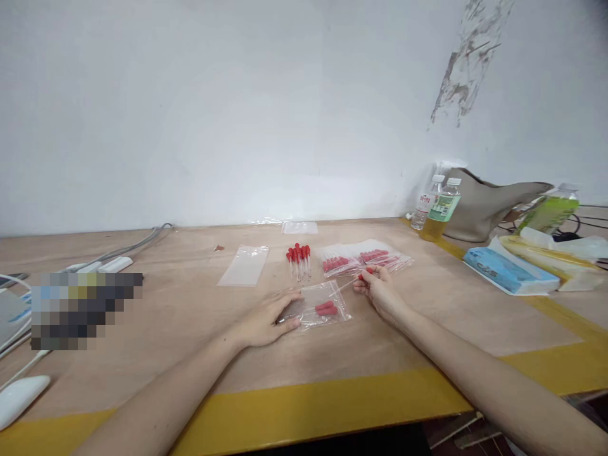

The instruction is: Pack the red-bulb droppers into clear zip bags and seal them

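Observation:
A clear zip bag [308, 322] lies flat before me, with a couple of red-bulbed droppers [325, 308] inside it. My left hand [270, 320] rests at the bag's left end, thumb and fingers spread apart on its edges. Pinched by its red bulb in my right hand [379, 288] is another dropper [346, 287]. Its thin clear stem points left, over the bag's open-looking right end. Behind the bag, several loose droppers [298, 256] lie side by side, bulbs away from me. Filled bags of droppers [363, 255] overlap just beyond my right hand.
An empty clear bag [244, 266] lies left of the loose droppers, and more bags [299, 227] lie by the wall. Bottles [440, 209], a grey-brown vessel [479, 202] and a blue tissue pack [510, 271] stand right. Cables [137, 244] and a white mouse [21, 400] are left.

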Available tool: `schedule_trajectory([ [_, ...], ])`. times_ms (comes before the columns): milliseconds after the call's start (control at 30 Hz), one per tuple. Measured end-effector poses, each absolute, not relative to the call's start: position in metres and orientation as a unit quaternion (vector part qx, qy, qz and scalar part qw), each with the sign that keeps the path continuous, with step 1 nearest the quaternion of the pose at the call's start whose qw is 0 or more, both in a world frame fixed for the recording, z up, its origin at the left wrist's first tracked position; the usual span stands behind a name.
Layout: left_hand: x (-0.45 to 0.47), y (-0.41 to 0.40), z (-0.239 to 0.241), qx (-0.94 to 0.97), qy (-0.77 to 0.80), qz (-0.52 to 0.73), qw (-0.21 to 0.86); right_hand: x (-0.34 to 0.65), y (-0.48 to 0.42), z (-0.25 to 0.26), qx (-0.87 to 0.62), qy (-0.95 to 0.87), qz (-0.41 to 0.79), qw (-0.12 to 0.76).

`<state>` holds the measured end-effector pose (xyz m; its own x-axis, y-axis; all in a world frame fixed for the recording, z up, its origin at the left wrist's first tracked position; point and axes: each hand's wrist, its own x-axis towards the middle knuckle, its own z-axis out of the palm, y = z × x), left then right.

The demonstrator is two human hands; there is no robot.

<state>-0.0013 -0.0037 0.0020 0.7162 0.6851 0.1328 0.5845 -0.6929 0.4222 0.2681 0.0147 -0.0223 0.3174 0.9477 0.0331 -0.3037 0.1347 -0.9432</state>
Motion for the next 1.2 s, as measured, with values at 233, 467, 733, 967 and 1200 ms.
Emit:
schedule_trajectory([
  [233,-0.001,-0.003,0.003,0.913,0.348,0.131,0.166,0.264,0.006,-0.018,-0.471,-0.357,0.525,0.613],
  [467,-0.001,-0.003,0.001,0.911,0.346,0.145,0.172,0.268,0.007,-0.019,-0.469,-0.351,0.534,0.61],
  [733,-0.001,-0.002,0.0,0.912,0.351,0.139,0.16,0.268,0.009,-0.029,-0.497,-0.657,0.363,0.435],
  [967,0.0,-0.003,0.0,0.915,0.34,0.15,0.158,0.257,0.011,-0.028,-0.447,-0.74,0.334,0.374],
  [1200,0.001,-0.004,0.002,0.909,0.341,0.158,0.179,0.27,0.013,-0.018,-0.411,-0.728,0.413,0.361],
])
